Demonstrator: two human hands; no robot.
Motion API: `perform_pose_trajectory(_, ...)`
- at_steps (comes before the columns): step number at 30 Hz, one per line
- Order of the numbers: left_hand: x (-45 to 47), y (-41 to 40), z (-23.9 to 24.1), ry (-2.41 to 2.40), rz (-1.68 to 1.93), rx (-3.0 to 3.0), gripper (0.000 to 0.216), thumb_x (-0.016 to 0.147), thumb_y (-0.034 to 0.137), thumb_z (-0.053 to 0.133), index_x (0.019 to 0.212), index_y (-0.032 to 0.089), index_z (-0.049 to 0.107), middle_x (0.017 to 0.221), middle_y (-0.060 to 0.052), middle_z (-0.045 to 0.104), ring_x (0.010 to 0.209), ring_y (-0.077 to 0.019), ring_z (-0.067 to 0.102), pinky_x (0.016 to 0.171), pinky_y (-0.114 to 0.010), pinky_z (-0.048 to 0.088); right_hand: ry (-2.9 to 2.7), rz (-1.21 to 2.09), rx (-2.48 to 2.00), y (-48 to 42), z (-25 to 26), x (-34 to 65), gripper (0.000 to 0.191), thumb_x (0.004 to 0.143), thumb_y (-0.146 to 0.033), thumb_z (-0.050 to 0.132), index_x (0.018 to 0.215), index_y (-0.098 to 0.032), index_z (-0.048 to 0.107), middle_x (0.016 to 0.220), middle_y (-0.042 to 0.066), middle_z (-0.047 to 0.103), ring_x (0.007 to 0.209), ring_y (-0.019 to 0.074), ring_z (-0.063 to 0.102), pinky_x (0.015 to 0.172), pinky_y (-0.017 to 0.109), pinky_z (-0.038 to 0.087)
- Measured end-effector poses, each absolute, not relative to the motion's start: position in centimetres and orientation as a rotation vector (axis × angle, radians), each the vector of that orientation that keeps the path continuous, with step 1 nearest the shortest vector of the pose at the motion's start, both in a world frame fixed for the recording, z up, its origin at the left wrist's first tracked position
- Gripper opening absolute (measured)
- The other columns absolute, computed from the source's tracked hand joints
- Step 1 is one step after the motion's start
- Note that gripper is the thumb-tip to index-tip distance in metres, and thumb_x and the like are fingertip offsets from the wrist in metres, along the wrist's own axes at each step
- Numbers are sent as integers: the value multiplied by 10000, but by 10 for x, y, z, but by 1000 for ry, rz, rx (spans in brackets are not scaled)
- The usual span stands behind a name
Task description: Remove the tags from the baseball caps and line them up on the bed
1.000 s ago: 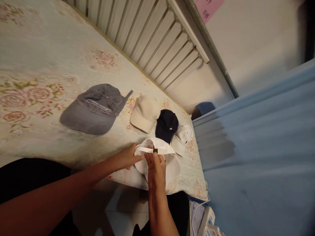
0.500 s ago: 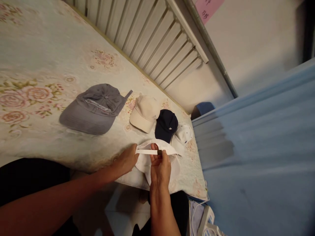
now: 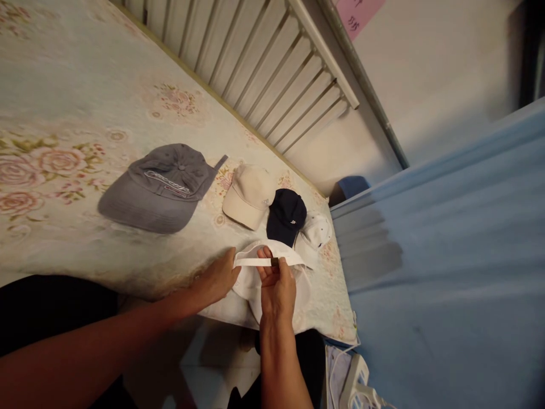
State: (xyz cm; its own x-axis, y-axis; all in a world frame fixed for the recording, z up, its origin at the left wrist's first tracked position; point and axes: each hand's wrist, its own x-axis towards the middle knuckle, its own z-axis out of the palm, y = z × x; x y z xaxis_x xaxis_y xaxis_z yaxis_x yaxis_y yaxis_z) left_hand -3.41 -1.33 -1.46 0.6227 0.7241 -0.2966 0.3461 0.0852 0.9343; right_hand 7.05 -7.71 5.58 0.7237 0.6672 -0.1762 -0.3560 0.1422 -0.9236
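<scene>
Because the narrow white strap runs straight between two grips, it looks held under light tension, probably to stop it twisting. It belongs to a white fabric cap at the near edge of the bed, held in front of the person with its hollow inside facing up, apparently so that the strap lies uppermost in plain sight. Whether the cap's underside rests on the bed cannot be told.

The left hand has its fingers curled around the cap's edge where the strap begins, seemingly as an anchor. The right hand pinches a small dark buckle between thumb and fingers, palm turned upward; its other fingers lie loosely bent behind the strap, perhaps backing it from beneath.

Just beyond sit a second white cap with small dark marks, a navy-blue cap with a tiny pale emblem and a plain beige cap, close together in a slanting row, which seems to leave the near edge to the hands. Farther left, a larger-looking grey cap with looping embroidered lettering lies apart, crown up, its strap end sticking out loose.

All rest on a pale floral bedsheet, bounded by a cream slatted railing and a hanging light-blue curtain.
</scene>
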Motion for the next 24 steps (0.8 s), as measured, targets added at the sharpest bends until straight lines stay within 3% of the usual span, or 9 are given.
perform_pose_trajectory(14,-33,-9,-9,974,320,1561,405,914,356,332,1271,167,364,978,-104,634,448,-117,559,343,-210,389,-373,840,-1235,-83,64,70,322,762,-329,704,1007,-130,641,949,82,745,870,173,712,716,259,580)
perform_pose_trajectory(24,-32,-9,-15,950,349,1559,457,904,375,348,1314,174,346,960,-110,641,509,-148,595,348,-214,408,-304,765,-1328,-75,63,66,301,744,-301,686,965,-102,645,867,86,755,802,193,726,679,276,585)
